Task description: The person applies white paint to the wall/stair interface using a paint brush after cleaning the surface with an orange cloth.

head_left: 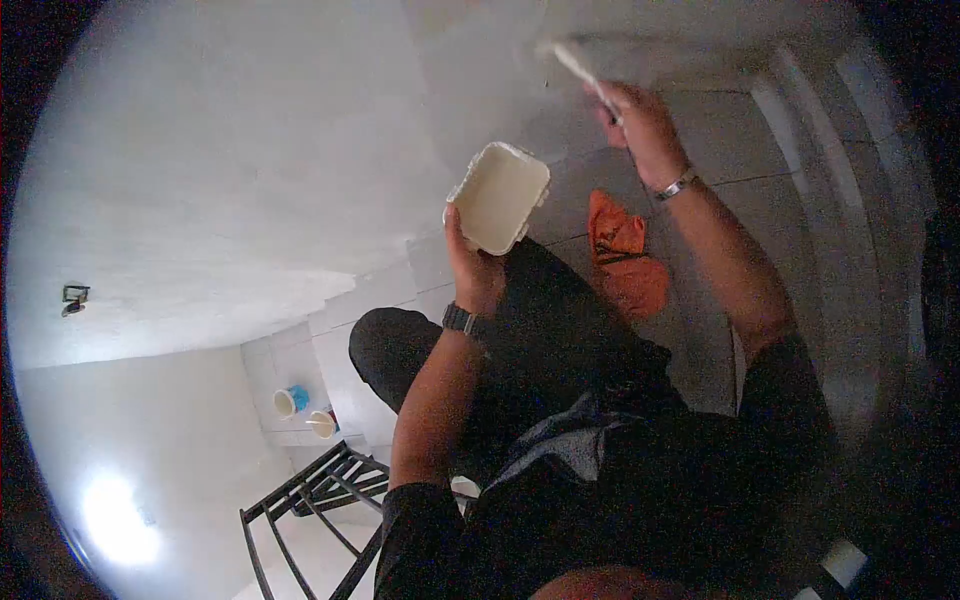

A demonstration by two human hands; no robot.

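Note:
My left hand (pixel 472 262) grips a white plastic tub (pixel 500 198) by its near edge, the thumb along the rim. The tub is tilted so its pale inside faces me, above my bent knee. My right hand (pixel 640 125) is wrapped round a slim tool (pixel 583 74) with a whitish far end, blurred, so its exact kind does not show. The tool's tip is close to the pale wall (pixel 480 60) near its base. Part of the tool's handle is hidden by my fingers.
An orange cloth or bag (pixel 625 255) lies on the tiled floor (pixel 735 220) between my arms. Two small buckets, a blue-and-white one (pixel 292 401) and a white one (pixel 322 424), stand farther off on the left. A black metal frame (pixel 310 500) rises beside my left arm.

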